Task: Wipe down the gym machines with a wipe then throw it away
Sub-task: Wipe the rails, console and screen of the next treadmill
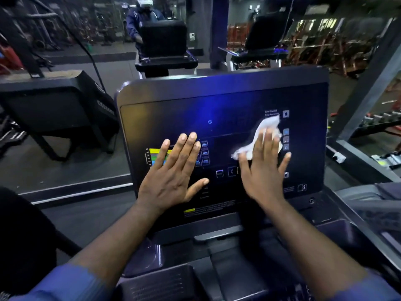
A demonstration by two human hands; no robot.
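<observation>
Fingers [184,146] straight and spread, both hands rest flat on the treadmill console [217,94]: left hand [171,177] bare toward its lower left corner, right hand [264,172] pressing the white wipe [269,123] near the right edge, the wipe stretching diagonally up-right beyond the fingertips.

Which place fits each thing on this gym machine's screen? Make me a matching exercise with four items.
Things:
1 left hand
2 right hand
3 wipe
4 yellow label

Places:
A under the right hand's fingers
B flat on the left half of the screen
C pressing the wipe down, right half of the screen
D below the screen, low on the panel

Pairs: 1-B; 2-C; 3-A; 4-D
</observation>
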